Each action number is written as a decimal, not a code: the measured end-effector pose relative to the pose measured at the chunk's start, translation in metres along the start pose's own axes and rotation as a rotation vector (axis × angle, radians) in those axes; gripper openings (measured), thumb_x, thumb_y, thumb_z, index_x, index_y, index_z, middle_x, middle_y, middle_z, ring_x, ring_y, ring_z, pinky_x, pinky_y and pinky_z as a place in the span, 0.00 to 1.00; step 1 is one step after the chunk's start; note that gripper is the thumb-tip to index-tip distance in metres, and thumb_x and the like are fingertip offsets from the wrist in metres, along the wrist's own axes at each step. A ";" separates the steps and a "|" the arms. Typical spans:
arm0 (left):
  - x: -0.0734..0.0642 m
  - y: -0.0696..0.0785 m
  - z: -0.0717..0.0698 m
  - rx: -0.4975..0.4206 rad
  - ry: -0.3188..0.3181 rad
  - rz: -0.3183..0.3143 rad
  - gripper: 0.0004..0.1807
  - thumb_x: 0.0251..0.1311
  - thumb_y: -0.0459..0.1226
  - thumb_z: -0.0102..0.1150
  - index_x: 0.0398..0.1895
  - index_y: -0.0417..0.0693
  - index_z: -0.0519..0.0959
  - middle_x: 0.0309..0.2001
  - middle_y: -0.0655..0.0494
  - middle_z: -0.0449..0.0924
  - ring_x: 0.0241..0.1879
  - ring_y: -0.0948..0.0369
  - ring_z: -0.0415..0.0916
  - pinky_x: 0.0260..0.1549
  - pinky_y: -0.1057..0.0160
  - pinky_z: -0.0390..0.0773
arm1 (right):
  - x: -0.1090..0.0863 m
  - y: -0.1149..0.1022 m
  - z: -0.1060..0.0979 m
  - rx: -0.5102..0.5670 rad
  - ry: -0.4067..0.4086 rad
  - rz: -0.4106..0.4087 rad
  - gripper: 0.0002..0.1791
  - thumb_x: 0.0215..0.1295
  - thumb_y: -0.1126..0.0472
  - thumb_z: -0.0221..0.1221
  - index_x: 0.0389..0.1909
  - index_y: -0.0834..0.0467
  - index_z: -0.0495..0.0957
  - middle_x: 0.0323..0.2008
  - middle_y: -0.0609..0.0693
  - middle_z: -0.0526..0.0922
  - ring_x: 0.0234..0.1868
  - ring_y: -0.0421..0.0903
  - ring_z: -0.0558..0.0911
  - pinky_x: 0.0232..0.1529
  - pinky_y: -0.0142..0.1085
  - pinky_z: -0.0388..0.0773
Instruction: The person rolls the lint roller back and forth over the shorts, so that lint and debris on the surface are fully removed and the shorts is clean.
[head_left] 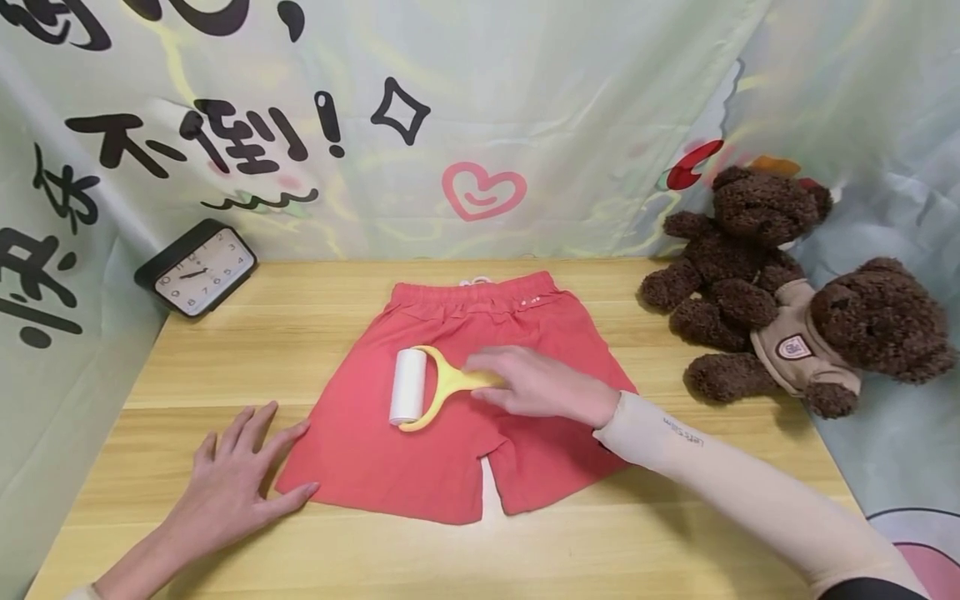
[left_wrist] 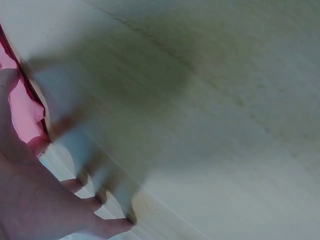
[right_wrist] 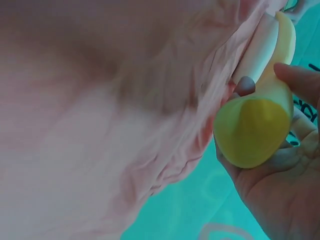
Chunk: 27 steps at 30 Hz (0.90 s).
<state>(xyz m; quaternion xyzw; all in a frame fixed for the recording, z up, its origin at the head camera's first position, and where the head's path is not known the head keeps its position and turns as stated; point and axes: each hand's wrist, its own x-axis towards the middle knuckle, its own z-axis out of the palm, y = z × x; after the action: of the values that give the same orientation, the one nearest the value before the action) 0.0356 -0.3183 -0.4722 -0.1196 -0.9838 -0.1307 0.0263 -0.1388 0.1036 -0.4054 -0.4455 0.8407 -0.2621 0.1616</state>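
Note:
Red shorts (head_left: 420, 467) lie spread flat on the wooden table, waistband toward the back wall. My right hand (head_left: 536, 383) grips the yellow handle of a lint roller (head_left: 408, 387), whose white cylinder rests on the left half of the shorts. In the right wrist view the fingers wrap the lint roller's handle (right_wrist: 255, 132), with its rounded end toward the camera. At the lower left my left hand (head_left: 228, 483) has its fingers spread; thumb and index finger touch the outer corner of the shorts' left leg. The left wrist view shows the other fingertips (left_wrist: 117, 226) on the table.
A black-framed clock (head_left: 206, 271) stands at the back left corner of the table (head_left: 300, 567). Two brown teddy bears, one sitting (head_left: 738, 250) and one in a beige shirt (head_left: 817, 337), are at the right. A printed cloth (head_left: 585, 125) hangs behind and beside the table.

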 end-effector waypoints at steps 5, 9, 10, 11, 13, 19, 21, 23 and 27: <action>-0.001 0.000 0.000 -0.001 0.005 0.002 0.46 0.53 0.67 0.77 0.74 0.61 0.77 0.78 0.36 0.62 0.75 0.31 0.56 0.55 0.14 0.57 | -0.012 0.006 -0.006 -0.032 0.005 0.008 0.22 0.75 0.58 0.71 0.66 0.58 0.83 0.56 0.47 0.85 0.56 0.45 0.83 0.60 0.43 0.82; -0.001 0.000 0.000 -0.002 0.011 0.004 0.46 0.53 0.67 0.77 0.74 0.61 0.77 0.78 0.36 0.62 0.75 0.31 0.56 0.55 0.14 0.57 | -0.022 0.009 -0.010 -0.057 0.007 0.047 0.25 0.75 0.57 0.71 0.68 0.58 0.83 0.61 0.50 0.85 0.63 0.50 0.83 0.64 0.48 0.81; -0.001 0.000 0.001 -0.003 0.012 0.006 0.46 0.53 0.67 0.77 0.74 0.61 0.77 0.78 0.36 0.62 0.75 0.31 0.56 0.55 0.14 0.57 | -0.025 0.010 -0.011 -0.064 0.008 0.059 0.25 0.74 0.56 0.71 0.68 0.58 0.83 0.62 0.51 0.85 0.65 0.51 0.82 0.65 0.49 0.80; -0.001 0.000 0.001 -0.002 0.014 0.008 0.46 0.53 0.67 0.77 0.74 0.61 0.77 0.78 0.36 0.62 0.75 0.31 0.56 0.55 0.14 0.57 | -0.027 0.011 -0.012 -0.070 0.009 0.070 0.26 0.74 0.56 0.71 0.69 0.58 0.82 0.63 0.51 0.85 0.66 0.52 0.82 0.66 0.50 0.79; -0.001 -0.001 0.001 0.000 0.017 0.011 0.47 0.52 0.67 0.77 0.74 0.61 0.77 0.78 0.36 0.62 0.75 0.31 0.56 0.55 0.14 0.57 | -0.032 0.013 -0.013 -0.077 0.008 0.085 0.26 0.74 0.56 0.71 0.69 0.59 0.83 0.64 0.52 0.85 0.69 0.55 0.80 0.68 0.52 0.78; -0.001 -0.001 0.001 0.000 0.022 0.015 0.47 0.52 0.67 0.77 0.74 0.61 0.77 0.77 0.36 0.62 0.75 0.31 0.56 0.55 0.14 0.57 | -0.045 0.019 -0.016 -0.092 0.024 0.071 0.24 0.74 0.56 0.72 0.67 0.59 0.83 0.61 0.52 0.86 0.65 0.54 0.83 0.65 0.52 0.80; -0.001 -0.001 0.001 -0.002 0.024 0.015 0.46 0.52 0.67 0.77 0.74 0.61 0.78 0.77 0.36 0.63 0.75 0.31 0.56 0.55 0.14 0.57 | -0.050 0.022 -0.018 -0.099 0.040 0.048 0.23 0.74 0.57 0.72 0.66 0.58 0.84 0.59 0.50 0.86 0.61 0.52 0.85 0.62 0.50 0.82; -0.001 -0.001 0.001 -0.002 0.025 0.014 0.46 0.52 0.67 0.77 0.74 0.61 0.78 0.77 0.36 0.63 0.75 0.31 0.56 0.55 0.14 0.57 | -0.054 0.025 -0.019 -0.107 0.055 0.019 0.22 0.74 0.57 0.72 0.64 0.58 0.85 0.56 0.49 0.87 0.56 0.49 0.86 0.59 0.49 0.83; -0.001 0.000 0.000 -0.002 0.023 0.009 0.46 0.52 0.67 0.77 0.73 0.60 0.78 0.77 0.35 0.63 0.75 0.30 0.56 0.55 0.14 0.57 | -0.063 0.033 -0.021 -0.126 0.074 -0.019 0.20 0.74 0.58 0.71 0.63 0.58 0.85 0.54 0.48 0.87 0.53 0.46 0.86 0.56 0.47 0.84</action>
<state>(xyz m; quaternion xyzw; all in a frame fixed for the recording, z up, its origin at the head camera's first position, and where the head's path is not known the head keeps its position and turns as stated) 0.0370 -0.3185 -0.4726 -0.1225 -0.9828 -0.1331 0.0379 -0.1367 0.1775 -0.4048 -0.4526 0.8568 -0.2261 0.0997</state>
